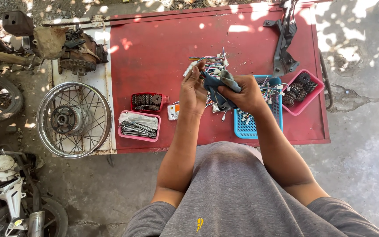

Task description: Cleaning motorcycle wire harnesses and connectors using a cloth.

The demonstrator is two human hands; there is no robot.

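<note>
Head view: right hand point(247, 93) grips a blue cloth point(219, 87), left hand point(194, 90) pinches a wire harness point(211, 62), above the red bench point(163, 48).

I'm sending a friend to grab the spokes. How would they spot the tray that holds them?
Start at the red table and go to its near edge, just right of the spoked wheel. There lies a pink tray full of thin grey spokes. The red tray behind it holds dark sprockets, and the other pink tray, far right, does too; only this one holds rods.
</note>
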